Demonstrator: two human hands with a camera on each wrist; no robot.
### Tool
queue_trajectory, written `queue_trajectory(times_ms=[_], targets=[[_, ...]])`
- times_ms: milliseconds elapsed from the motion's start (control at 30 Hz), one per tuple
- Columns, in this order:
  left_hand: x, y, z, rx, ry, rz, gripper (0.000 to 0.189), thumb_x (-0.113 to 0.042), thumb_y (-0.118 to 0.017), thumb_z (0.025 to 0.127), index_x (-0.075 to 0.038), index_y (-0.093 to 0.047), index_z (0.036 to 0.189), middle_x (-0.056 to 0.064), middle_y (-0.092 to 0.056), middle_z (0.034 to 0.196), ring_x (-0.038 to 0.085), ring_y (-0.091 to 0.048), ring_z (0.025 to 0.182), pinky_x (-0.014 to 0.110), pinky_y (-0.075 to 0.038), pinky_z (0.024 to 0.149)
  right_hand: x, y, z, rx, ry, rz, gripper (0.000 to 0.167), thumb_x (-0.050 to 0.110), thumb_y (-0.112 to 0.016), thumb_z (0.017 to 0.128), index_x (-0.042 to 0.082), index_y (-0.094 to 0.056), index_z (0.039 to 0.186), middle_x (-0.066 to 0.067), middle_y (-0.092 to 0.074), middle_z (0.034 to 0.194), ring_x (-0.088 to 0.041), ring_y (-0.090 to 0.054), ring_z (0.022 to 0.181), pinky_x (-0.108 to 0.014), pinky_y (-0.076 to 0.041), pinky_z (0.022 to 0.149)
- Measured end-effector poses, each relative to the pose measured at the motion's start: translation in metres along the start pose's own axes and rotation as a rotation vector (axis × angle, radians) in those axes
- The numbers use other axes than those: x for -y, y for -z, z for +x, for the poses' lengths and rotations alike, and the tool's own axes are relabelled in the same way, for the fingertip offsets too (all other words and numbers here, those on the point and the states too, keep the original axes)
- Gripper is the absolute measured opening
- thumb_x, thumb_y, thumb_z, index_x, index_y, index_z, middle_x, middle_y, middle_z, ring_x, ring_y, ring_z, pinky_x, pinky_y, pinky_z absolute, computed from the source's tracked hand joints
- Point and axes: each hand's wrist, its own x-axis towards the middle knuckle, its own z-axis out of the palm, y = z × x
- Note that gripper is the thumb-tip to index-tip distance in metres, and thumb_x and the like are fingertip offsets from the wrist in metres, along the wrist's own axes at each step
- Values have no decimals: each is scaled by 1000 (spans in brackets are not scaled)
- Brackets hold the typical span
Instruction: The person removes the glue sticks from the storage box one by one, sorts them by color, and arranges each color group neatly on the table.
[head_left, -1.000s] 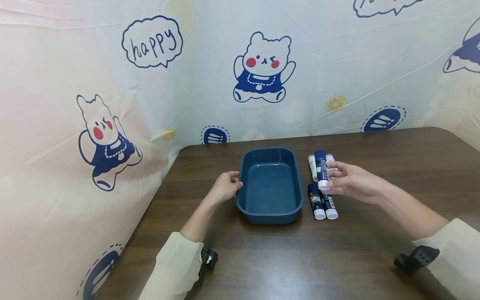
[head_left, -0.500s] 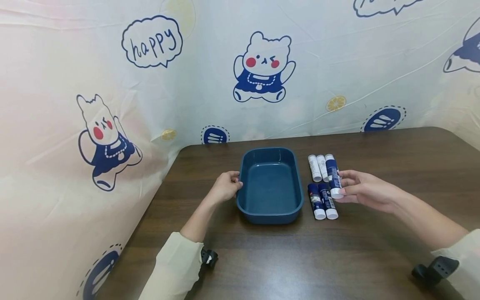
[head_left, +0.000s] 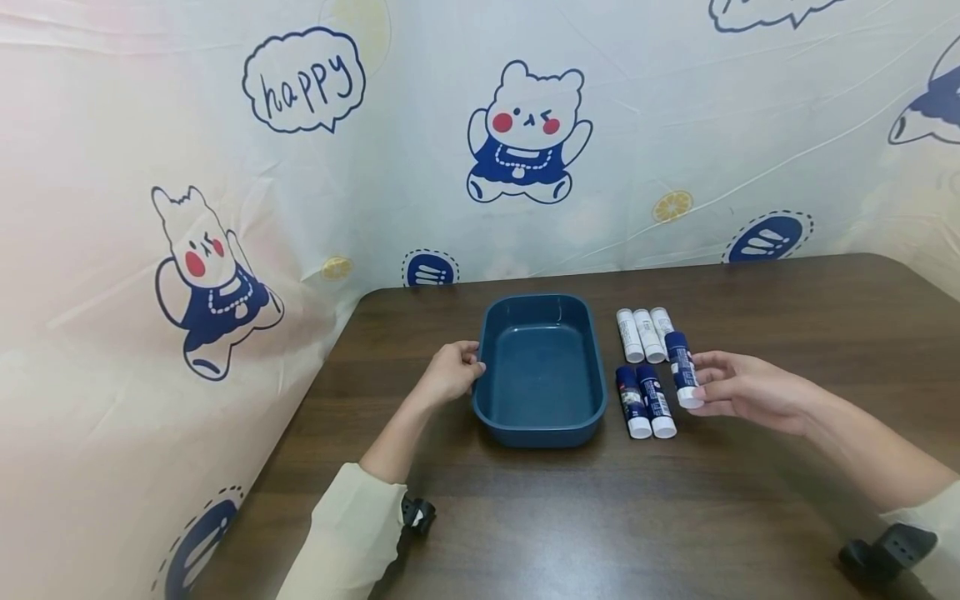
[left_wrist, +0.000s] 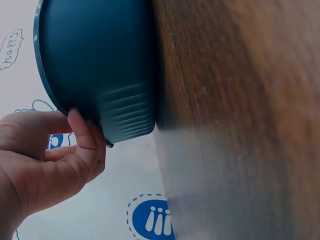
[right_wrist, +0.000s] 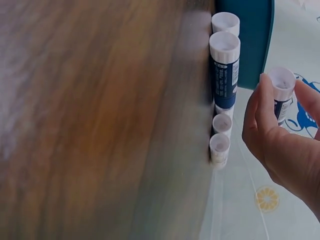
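Note:
My left hand [head_left: 447, 373] pinches the left rim of a dark teal rectangular bin [head_left: 538, 437]; in the left wrist view, thumb and fingers [left_wrist: 84, 137] meet at that rim. My right hand [head_left: 750, 390] holds a blue glue stick [head_left: 682, 371] with a white end between thumb and fingers, above the table. Two similar blue glue sticks, a left one [head_left: 633, 403] and a right one [head_left: 656, 403], lie side by side right of the bin. Behind them lie three white glue sticks [head_left: 629, 336] in a row, the rightmost partly hidden by the held one.
Everything rests on a dark brown wooden table [head_left: 510, 517]. A pale printed cloth [head_left: 420, 150] with bear drawings hangs along the back and left side. Black wrist cameras sit at both cuffs.
My right hand has moved right and nearer with the blue glue stick, away from above the white ones, uncovering most of them. My left hand stays on the bin's rim.

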Motion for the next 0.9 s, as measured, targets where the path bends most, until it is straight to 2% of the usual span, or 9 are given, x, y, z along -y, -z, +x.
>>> queue_trajectory(times_ms=[433,900], targets=[[0,0,1,1,3,5,43,-6,-53,93,4,-42,133,7,-48,79,20,-51,72,35,-50,64,-7,1,-2,-8,-87,-55,80,5,-58,87,-9,1,139,-23,-39,117,-25,-53,99,-39,-47,86],[0,1,0,3,-4,14,43,-6,-52,93,5,-42,133,7,-48,78,19,-50,69,34,-50,63,-10,-1,-1,-18,-121,-76,80,4,-58,85,-12,-1,137,-22,-43,112,-24,-55,93,-39,-48,84]])
